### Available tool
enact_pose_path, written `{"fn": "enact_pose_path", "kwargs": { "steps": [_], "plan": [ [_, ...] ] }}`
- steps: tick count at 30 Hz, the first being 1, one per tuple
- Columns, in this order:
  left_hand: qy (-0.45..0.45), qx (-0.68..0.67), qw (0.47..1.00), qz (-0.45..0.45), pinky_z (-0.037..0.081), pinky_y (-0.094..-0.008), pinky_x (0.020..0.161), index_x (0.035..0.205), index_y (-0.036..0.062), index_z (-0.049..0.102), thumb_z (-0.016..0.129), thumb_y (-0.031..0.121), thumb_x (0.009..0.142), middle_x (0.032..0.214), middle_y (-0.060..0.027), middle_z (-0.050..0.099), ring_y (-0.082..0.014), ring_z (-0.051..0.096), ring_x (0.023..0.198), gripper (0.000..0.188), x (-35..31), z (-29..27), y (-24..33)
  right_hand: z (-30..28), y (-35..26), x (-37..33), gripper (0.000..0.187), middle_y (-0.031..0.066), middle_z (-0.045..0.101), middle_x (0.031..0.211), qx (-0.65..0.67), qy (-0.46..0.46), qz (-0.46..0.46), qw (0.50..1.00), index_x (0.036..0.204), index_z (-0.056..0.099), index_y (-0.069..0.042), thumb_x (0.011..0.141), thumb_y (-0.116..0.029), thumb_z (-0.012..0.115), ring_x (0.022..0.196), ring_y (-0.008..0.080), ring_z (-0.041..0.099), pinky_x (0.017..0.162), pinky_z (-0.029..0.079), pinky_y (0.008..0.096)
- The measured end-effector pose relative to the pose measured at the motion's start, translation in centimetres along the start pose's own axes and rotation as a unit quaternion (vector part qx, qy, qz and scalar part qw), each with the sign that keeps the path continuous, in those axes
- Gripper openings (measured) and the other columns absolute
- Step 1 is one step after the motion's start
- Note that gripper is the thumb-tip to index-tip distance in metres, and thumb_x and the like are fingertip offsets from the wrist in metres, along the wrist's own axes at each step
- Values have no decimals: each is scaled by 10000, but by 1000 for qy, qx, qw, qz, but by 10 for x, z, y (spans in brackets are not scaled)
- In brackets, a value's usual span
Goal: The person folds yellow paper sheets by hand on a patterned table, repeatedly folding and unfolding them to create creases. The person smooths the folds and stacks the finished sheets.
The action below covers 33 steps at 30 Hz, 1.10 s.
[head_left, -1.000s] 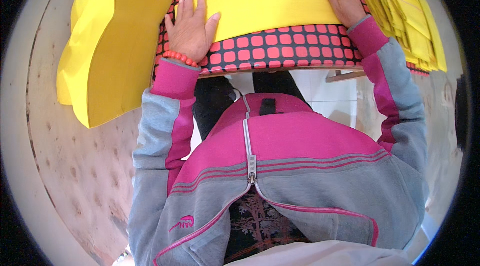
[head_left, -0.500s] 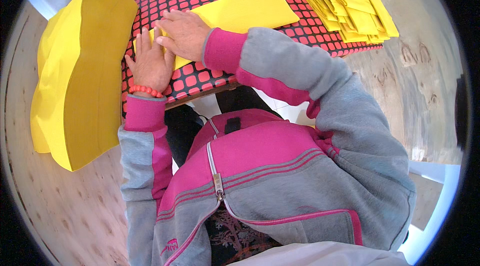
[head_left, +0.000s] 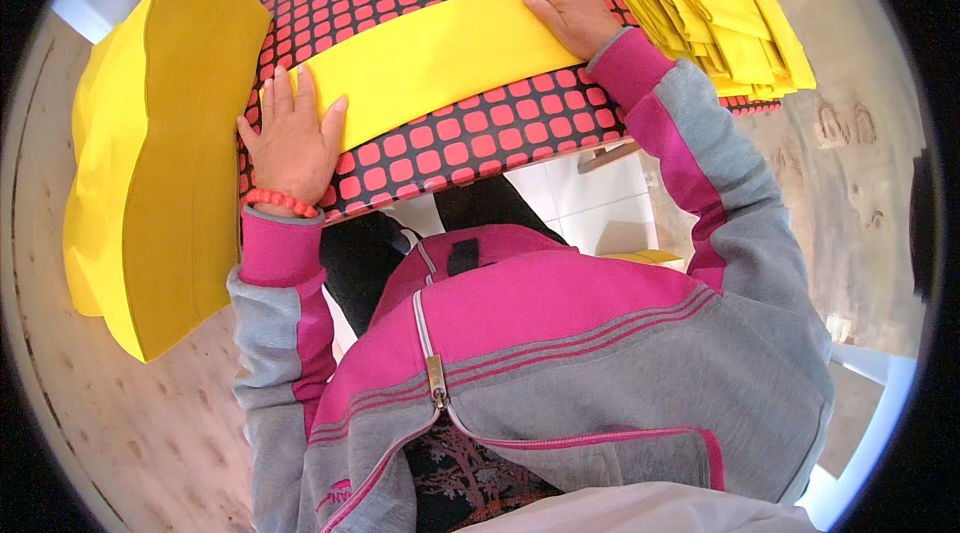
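Under everything I see the pale wooden surface [head_left: 130, 433], its grain showing at my lower left and again at the far right. On it, to my left, sits the biggest item, a thick stack of flat bright yellow sheets [head_left: 160, 183], its near corner overhanging toward me. In front of me lies the black board covered with rows of red rounded squares [head_left: 470, 133], resting across my lap side. At its far right corner is a heap of folded yellow pieces [head_left: 720, 13], fanned out in overlapping layers and partly overhanging the board's right edge.

Across the middle of the red-squared board lies a long yellow sheet folded into a band [head_left: 440, 58], running from lower left up to the right. My left hand [head_left: 290, 143] lies flat at the band's left end, palm down, fingers spread and straight, the fingertips pressing on the yellow and the heel on the board; it grips nothing. A red bead bracelet [head_left: 282, 201] circles that wrist, just above my pink cuff. My right hand [head_left: 565, 8] lies flat on the band's right end, fingers stretched out together toward the left, pressing down without closing around anything.
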State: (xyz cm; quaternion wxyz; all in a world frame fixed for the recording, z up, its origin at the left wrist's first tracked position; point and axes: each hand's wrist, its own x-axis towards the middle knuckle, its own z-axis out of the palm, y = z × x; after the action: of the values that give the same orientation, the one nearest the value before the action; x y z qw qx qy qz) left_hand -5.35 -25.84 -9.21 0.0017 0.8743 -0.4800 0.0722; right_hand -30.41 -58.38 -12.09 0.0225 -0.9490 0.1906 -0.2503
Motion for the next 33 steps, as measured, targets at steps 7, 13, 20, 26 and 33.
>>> {"fn": "enact_pose_path", "kwargs": {
  "steps": [7, 13, 20, 26, 33],
  "plan": [
    [234, -41, 955, 176, 297, -674, 1097, 1410, 137, 544, 589, 394, 982, 1463, -113, 512, -278, 474, 1377, 500, 60, -22, 117, 8, 4, 1, 513, 186, 474, 1547, -17, -17, 8, 1000, 1463, 528, -84, 1057, -382, 432, 1453, 338, 419, 1199, 306, 479],
    [171, -113, 968, 147, 265, -625, 1158, 1501, 112, 479, 484, 609, 984, 1564, -195, 429, -324, 376, 1476, 717, 75, 19, 171, 12, 14, 4, 453, 183, 537, 1485, -68, -7, -36, 997, 1422, 565, -75, 1058, -323, 461, 1395, 331, 488, 1124, 401, 474],
    [125, -60, 985, 101, 289, -589, 1156, 1519, 80, 441, 463, 629, 991, 1576, -221, 405, -361, 377, 1470, 762, 27, 16, 48, 13, 14, 1, 465, 184, 504, 1523, -7, -1, -8, 1000, 1437, 559, -92, 1069, -355, 451, 1421, 333, 464, 1171, 357, 473],
    [44, -43, 997, 35, 169, -644, 1205, 1587, 77, 334, 415, 553, 1034, 1661, -220, 259, -367, 251, 1539, 734, 3, 5, -2, -1, -4, 10, 475, 197, 527, 1496, -90, -57, 31, 994, 1401, 580, -68, 1055, -369, 459, 1402, 353, 480, 1129, 397, 489],
    [80, -29, 996, 36, 208, -648, 1192, 1545, 71, 411, 464, 564, 1007, 1617, -222, 346, -362, 296, 1520, 732, 3, 10, 0, 8, -183, 56, 377, 134, 672, 1143, 73, 121, -143, 980, 1190, 680, -104, 989, -398, 556, 1135, 306, 615, 931, 478, 490]
  ]
}}
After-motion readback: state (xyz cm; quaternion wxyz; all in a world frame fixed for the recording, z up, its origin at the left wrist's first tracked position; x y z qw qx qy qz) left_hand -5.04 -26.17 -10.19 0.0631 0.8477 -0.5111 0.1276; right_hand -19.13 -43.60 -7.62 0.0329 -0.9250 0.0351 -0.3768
